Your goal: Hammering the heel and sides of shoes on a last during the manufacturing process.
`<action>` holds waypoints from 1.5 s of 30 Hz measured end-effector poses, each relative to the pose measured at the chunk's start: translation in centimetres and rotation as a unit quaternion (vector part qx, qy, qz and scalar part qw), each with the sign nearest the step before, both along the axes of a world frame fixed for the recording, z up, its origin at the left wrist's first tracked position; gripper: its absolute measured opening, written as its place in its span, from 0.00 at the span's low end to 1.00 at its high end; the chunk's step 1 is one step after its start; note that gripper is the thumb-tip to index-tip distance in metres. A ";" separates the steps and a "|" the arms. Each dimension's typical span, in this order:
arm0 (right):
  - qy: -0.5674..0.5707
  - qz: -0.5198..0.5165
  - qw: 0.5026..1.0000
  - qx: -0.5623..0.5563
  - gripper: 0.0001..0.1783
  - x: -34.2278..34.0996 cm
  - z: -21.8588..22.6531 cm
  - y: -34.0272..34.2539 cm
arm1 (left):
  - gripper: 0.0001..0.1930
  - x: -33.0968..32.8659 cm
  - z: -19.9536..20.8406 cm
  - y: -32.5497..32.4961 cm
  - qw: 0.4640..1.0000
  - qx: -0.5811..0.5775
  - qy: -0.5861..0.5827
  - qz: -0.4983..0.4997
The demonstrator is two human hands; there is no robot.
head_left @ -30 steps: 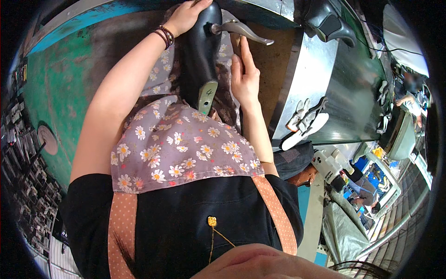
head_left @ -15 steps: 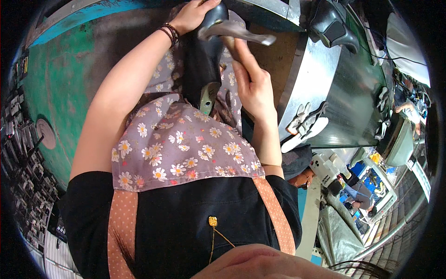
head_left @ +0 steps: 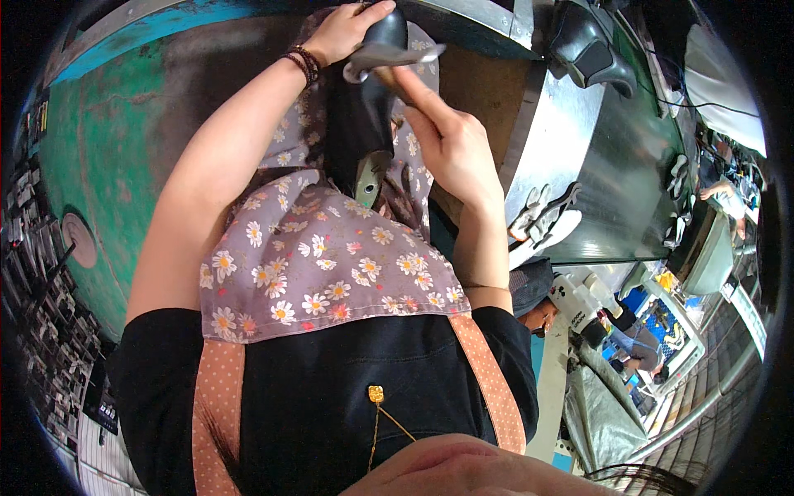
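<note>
A black leather boot on a green shoe last [head_left: 369, 180] lies lengthwise on my lap, over the flowered apron [head_left: 322, 273]. My left hand [head_left: 341, 35] is closed around the far end of the boot [head_left: 361, 116], thumb on top. Above it, my right hand [head_left: 451, 149] grips the handle of a metal hammer [head_left: 387, 58], with the forefinger stretched along the handle. The hammer's head lies across the boot in this view and is slightly blurred; I cannot tell whether it touches.
Another black boot [head_left: 583, 54] rests at the upper right, beside a dark green work surface [head_left: 633, 178] with a metal edge [head_left: 562, 116]. White and black shoe pieces [head_left: 546, 221] lie there. A co-worker's dark cap [head_left: 533, 285] is close to my right elbow. Crowded racks [head_left: 45, 322] line the left.
The hammer has shifted left and turned over the boot, and my right hand has tilted with it. My left hand and the boot stay nearly where they were.
</note>
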State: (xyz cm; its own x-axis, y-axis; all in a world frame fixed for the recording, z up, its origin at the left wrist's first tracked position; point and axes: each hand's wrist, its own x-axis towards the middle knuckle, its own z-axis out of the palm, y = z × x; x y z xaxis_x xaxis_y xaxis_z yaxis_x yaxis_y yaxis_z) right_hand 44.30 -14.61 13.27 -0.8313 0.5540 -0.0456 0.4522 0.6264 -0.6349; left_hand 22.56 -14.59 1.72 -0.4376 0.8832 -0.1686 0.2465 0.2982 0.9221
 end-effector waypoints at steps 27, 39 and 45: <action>0.027 -0.138 0.953 -0.268 0.26 5.8 -1.8 -1.3 | 0.24 -0.3 0.8 -0.5 0.998 0.043 -0.021 -0.046; 0.063 -0.030 0.995 -0.072 0.26 2.0 -0.7 0.5 | 0.24 -0.1 1.2 -0.5 0.999 0.031 -0.025 -0.036; -0.027 0.017 0.999 -0.011 0.27 1.4 -0.2 0.3 | 0.23 -0.3 0.7 -0.3 0.995 0.029 -0.069 -0.065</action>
